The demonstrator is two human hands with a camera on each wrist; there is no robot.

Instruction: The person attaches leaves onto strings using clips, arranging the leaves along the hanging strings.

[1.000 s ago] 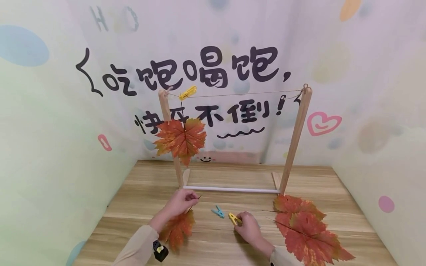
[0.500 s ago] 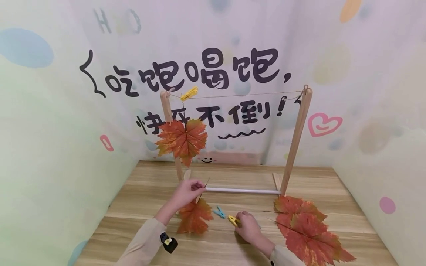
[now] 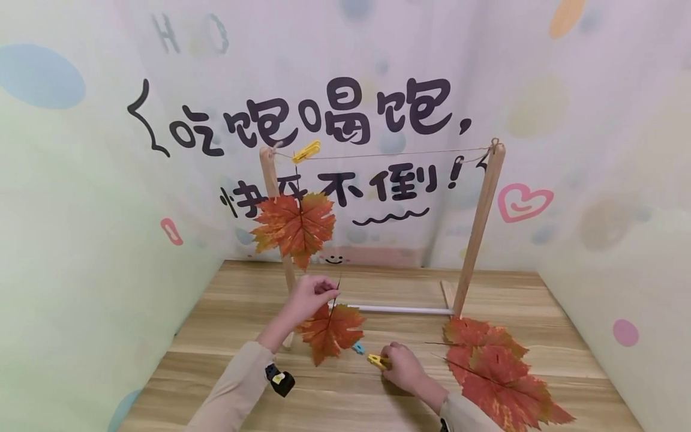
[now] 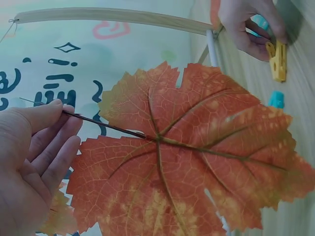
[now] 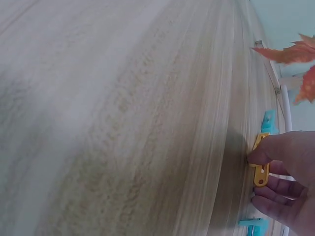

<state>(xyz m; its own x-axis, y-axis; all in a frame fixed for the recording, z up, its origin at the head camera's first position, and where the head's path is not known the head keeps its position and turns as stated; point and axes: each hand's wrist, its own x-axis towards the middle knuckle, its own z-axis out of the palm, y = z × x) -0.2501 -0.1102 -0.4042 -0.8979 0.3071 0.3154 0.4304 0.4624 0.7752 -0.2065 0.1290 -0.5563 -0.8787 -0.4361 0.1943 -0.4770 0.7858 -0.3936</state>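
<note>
A yellow clip [image 5: 259,173] is pinched by the right hand [image 5: 290,172] at the wood-grained counter [image 5: 123,123]; turquoise clips [image 5: 268,122] are seen higher and lower in view, and orange-red leaf tips [image 5: 290,53] are cropped at right.

In the head view, the held orange-red leaf [image 3: 331,331] partly hides a blue clothespin [image 3: 358,348] (one end shows).

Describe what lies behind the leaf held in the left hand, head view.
Behind the leaf, one end of a blue clip, part of a white rod and the table show. The clip's other end is covered; left hand and leaf hide the rod's left part.
</note>
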